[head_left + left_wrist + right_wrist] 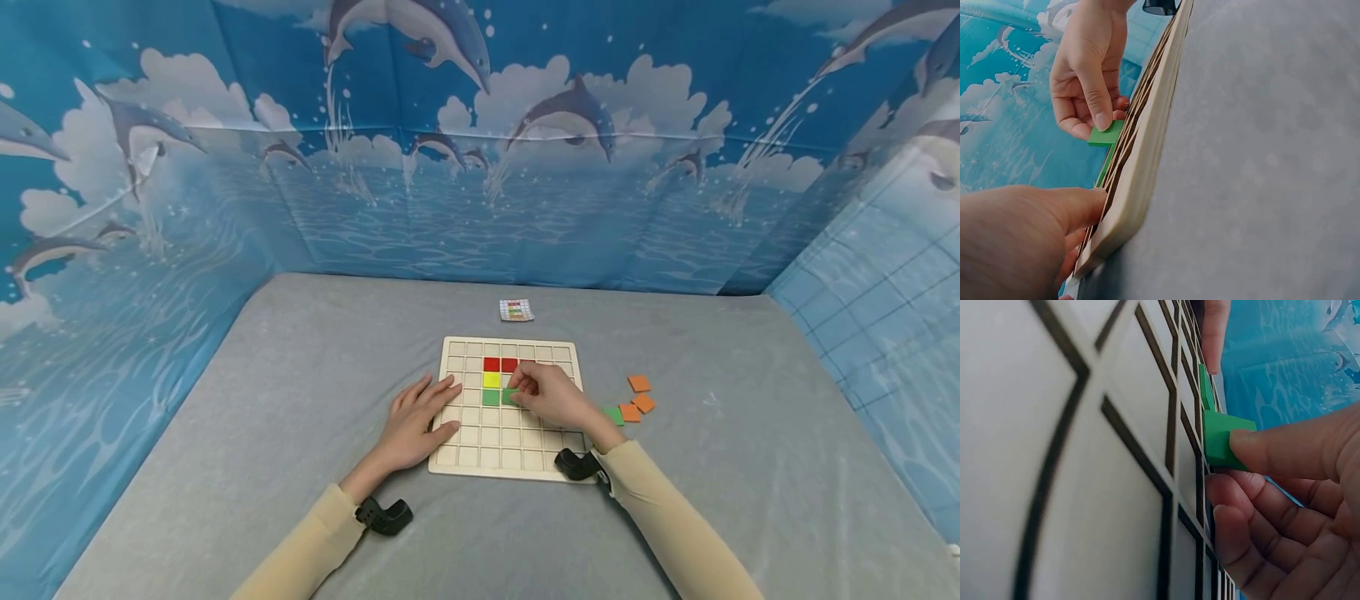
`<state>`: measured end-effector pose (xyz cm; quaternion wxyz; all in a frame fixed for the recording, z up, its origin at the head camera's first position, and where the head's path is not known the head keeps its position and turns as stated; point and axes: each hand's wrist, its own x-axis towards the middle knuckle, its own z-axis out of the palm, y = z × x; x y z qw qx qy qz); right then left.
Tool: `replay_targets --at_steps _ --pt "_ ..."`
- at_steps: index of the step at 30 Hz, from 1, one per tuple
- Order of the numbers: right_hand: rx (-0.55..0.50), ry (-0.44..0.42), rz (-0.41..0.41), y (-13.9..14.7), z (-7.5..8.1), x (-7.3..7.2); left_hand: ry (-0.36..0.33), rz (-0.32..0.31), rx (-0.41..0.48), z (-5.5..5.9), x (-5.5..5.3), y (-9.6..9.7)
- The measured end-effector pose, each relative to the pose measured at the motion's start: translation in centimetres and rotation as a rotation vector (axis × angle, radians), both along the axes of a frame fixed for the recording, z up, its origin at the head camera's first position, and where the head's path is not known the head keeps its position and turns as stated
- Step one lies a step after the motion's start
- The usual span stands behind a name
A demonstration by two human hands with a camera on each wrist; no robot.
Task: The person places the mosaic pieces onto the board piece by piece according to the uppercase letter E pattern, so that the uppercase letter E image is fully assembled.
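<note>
Right hand (551, 396): thumb and fingers grasp a green square tile (1219, 439) by its edge, tilted, over the wooden grid board (495, 460); whether the tile touches the board cannot be told. Immediately left of these fingers, a second green tile (491, 397) occupies a cell of the board. Ahead and to the left of the fingers lies a yellow tile (491, 380), and directly beyond it a row of red tiles (492, 364), partly covered at its right end by the hand.

Left hand (416, 421): released, the fingers spread and resting across the board's left border, with the thumb on a nearer part of that border.

To the right of the right fingers, well apart, three orange tiles (639, 383) lie on the grey counter (360, 333); a loose green tile (614, 416), partly hidden by the right wrist, lies just beside the nearest one. Ahead of both hands' fingers, past the board's far edge, is a small pattern card (516, 311); farthest ahead hangs a blue dolphin-printed curtain (465, 217).
</note>
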<state>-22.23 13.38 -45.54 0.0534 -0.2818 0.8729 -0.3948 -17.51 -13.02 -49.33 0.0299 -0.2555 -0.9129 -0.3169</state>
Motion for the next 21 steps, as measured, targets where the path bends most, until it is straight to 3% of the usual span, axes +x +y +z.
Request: replay_targets --at_steps 7,21 --pt "0.022 -0.018 -0.019 0.01 0.05 0.17 0.0 0.004 -0.011 0.03 0.04 0.0" --pt "0.119 0.055 -0.101 -0.3 -0.05 0.26 0.003 0.001 0.0 -0.16 -0.13 -0.07"
